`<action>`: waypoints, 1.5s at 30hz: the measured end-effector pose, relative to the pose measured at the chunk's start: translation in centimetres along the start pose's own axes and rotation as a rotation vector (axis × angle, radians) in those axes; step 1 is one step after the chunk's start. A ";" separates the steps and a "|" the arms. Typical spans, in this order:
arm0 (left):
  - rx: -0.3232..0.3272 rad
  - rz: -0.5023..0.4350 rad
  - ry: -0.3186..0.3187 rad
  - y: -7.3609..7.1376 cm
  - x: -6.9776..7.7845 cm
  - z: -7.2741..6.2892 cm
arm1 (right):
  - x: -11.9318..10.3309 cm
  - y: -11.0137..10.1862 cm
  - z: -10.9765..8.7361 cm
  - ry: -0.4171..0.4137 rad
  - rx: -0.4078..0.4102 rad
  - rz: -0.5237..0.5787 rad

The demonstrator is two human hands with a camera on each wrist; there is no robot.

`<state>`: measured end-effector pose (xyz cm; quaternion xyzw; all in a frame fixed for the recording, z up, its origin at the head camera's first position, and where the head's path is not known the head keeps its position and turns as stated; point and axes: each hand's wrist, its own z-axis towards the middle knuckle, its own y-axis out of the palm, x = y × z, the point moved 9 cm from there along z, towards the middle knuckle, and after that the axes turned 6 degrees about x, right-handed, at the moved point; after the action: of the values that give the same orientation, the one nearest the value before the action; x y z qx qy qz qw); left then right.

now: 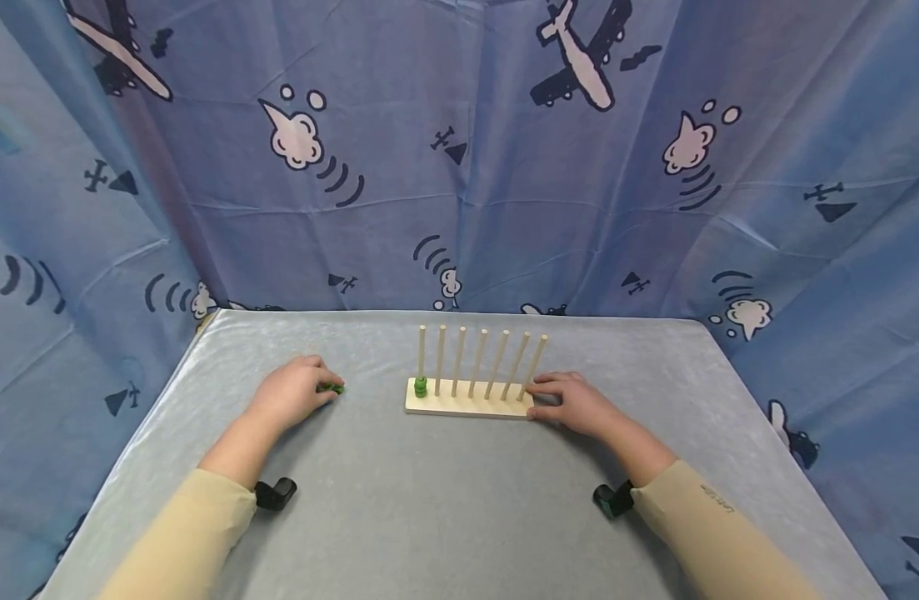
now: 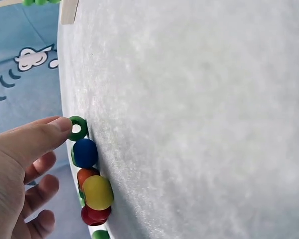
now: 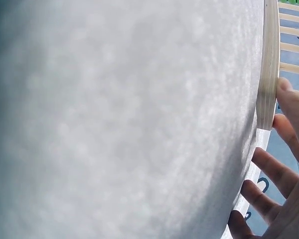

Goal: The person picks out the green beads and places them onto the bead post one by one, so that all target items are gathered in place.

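My left hand point(image 1: 294, 390) is over the left side of the table, pinching a green ring bead point(image 2: 78, 128) between thumb and index finger. Close to that hand, in the left wrist view, lie a blue bead point(image 2: 85, 153), a yellow bead point(image 2: 98, 192), an orange bead point(image 2: 86, 176) and a red bead point(image 2: 95, 215); the hand hides most of them in the head view. A wooden peg board point(image 1: 466, 407) with a row of upright pegs stands mid-table. Green beads point(image 1: 420, 387) sit on its leftmost peg. My right hand point(image 1: 575, 404) holds the board's right end with thumb and finger.
A pale cloth covers the table point(image 1: 429, 508). Behind and beside it hangs a blue curtain point(image 1: 399, 167) printed with planes and clouds. Each wrist wears a black camera mount, one by the left sleeve point(image 1: 185, 525) and one by the right sleeve point(image 1: 714, 525).
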<state>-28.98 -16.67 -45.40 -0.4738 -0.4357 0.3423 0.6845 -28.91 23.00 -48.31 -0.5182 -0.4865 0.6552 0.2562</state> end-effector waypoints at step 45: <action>0.021 0.005 -0.014 -0.5 1.2 1.7 | 0.2 0.0 0.0 0.009 0.007 0.010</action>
<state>-30.01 -15.15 -44.26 -0.4650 -0.4358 0.3518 0.6857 -28.94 23.15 -48.39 -0.5224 -0.4804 0.6559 0.2570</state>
